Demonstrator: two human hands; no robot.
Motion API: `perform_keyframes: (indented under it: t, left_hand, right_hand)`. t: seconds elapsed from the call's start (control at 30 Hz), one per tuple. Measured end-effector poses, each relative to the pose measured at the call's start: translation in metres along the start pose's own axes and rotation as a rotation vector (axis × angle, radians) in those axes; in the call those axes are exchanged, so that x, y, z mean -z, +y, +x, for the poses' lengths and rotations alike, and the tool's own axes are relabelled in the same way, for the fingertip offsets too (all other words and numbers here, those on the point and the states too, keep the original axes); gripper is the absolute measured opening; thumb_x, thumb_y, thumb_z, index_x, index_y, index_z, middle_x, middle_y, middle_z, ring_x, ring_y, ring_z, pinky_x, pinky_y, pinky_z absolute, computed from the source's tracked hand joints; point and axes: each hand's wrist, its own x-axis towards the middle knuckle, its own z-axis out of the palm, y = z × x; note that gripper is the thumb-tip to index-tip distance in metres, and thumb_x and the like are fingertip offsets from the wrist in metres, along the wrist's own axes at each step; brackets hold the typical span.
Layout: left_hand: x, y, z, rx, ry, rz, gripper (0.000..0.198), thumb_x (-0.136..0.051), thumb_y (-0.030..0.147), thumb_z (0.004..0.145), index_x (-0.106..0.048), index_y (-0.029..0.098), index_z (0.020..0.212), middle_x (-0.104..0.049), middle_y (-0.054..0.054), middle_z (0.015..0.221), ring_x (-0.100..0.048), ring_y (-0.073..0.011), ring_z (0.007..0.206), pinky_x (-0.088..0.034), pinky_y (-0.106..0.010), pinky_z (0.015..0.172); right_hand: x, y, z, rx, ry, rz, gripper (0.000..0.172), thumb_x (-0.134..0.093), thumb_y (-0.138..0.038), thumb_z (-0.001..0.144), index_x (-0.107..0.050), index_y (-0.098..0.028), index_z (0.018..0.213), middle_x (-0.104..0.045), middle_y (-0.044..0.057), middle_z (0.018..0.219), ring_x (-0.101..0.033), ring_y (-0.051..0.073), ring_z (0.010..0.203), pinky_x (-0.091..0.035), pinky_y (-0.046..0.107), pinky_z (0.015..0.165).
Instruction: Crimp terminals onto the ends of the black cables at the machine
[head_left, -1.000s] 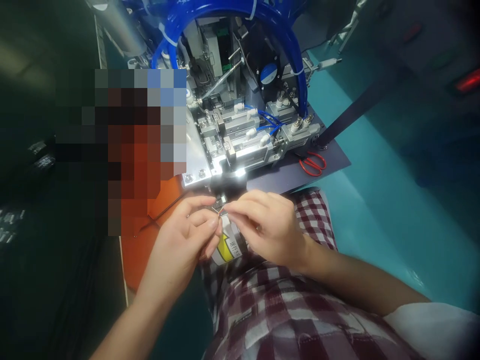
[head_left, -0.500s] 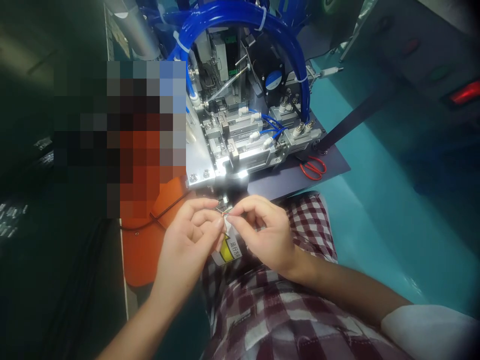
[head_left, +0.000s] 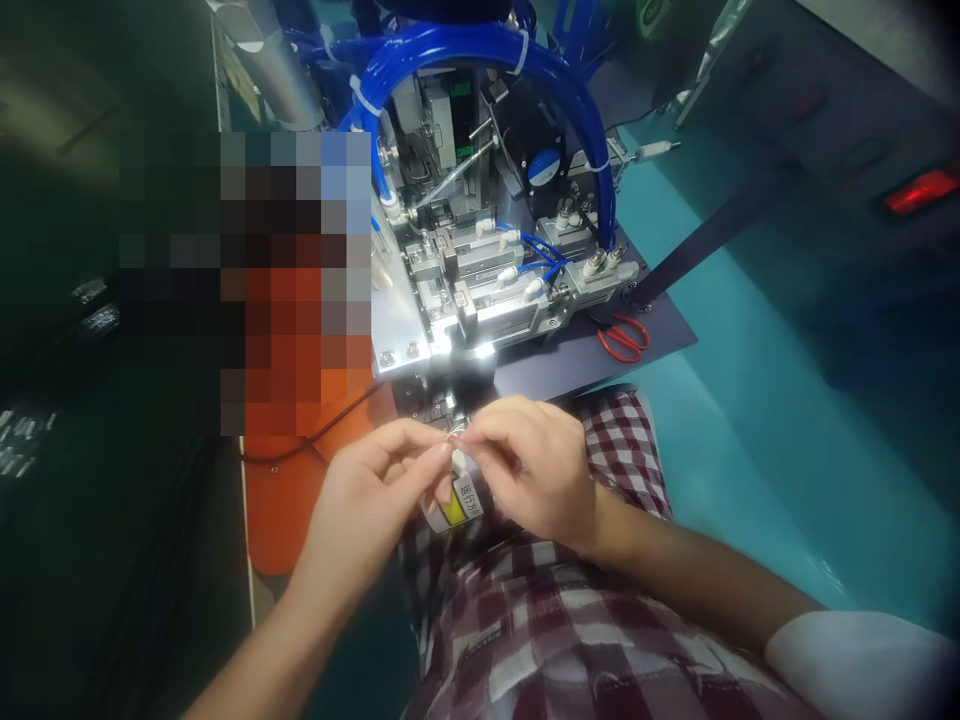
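Note:
My left hand (head_left: 375, 500) and my right hand (head_left: 532, 475) meet just in front of a small metal machine (head_left: 480, 270), above my checked lap (head_left: 570, 620). Both pinch a tiny thin wire-like piece (head_left: 453, 438) between thumb and fingertips; it is too small to name. The fingertips of the two hands almost touch. Under them sits a white label with a yellow arrow (head_left: 459, 500). The pinched piece lies close to the machine's dark front opening (head_left: 450, 395).
Thick blue air hoses (head_left: 480, 50) arch over the machine. Red-handled scissors (head_left: 624, 335) lie on the dark base plate (head_left: 570, 350) at the right. An orange mat (head_left: 281, 490) with a black cable lies at the left. The teal bench (head_left: 750, 420) stretches to the right.
Both hands have drifted slightly down and right, with the fingertips closing tighter together over the small piece. The view shifted a little.

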Motion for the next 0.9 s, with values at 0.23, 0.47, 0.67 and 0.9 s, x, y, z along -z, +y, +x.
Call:
perform_keyframes:
  t: [0.23, 0.47, 0.67, 0.9]
  left_hand:
    - [-0.008, -0.005, -0.005, -0.112, 0.143, -0.040, 0.023, -0.075, 0.042, 0.084, -0.068, 0.020, 0.081, -0.059, 0.003, 0.061, -0.053, -0.0089, 0.053, -0.040, -0.018, 0.047]
    - [-0.008, -0.006, -0.002, -0.171, 0.155, -0.027, 0.019, -0.075, 0.037, 0.084, -0.066, 0.021, 0.082, -0.060, 0.003, 0.070, -0.054, -0.0084, 0.057, -0.041, -0.018, 0.048]
    - [-0.005, -0.009, -0.002, -0.151, 0.130, 0.023, 0.022, -0.074, 0.041, 0.085, -0.067, 0.021, 0.085, -0.059, 0.004, 0.065, -0.052, -0.0087, 0.055, -0.041, -0.018, 0.048]
    - [-0.007, -0.005, -0.005, -0.187, 0.177, 0.147, 0.024, -0.074, 0.043, 0.083, -0.067, 0.020, 0.081, -0.060, 0.003, 0.067, -0.051, -0.0090, 0.052, -0.041, -0.019, 0.045]
  right_hand:
    - [-0.013, -0.015, -0.001, -0.756, -0.064, 0.573, 0.014, -0.068, -0.027, 0.086, -0.061, -0.019, 0.077, -0.063, -0.002, 0.063, -0.051, 0.009, 0.049, -0.039, 0.021, 0.045]
    - [-0.003, -0.012, 0.009, -1.007, -0.123, 0.822, 0.019, -0.073, -0.032, 0.078, -0.060, -0.018, 0.079, -0.047, -0.008, 0.048, -0.036, 0.006, 0.039, -0.027, 0.019, 0.037]
    - [0.004, -0.005, 0.012, -0.891, -0.226, 0.718, 0.015, -0.068, -0.031, 0.084, -0.065, -0.017, 0.082, -0.053, -0.006, 0.056, -0.035, 0.006, 0.041, -0.026, 0.021, 0.038]
    - [0.010, -0.001, 0.009, -0.008, -0.052, -0.086, 0.014, -0.065, -0.016, 0.091, -0.072, -0.019, 0.080, -0.073, 0.001, 0.079, -0.057, 0.009, 0.062, -0.036, 0.026, 0.057]
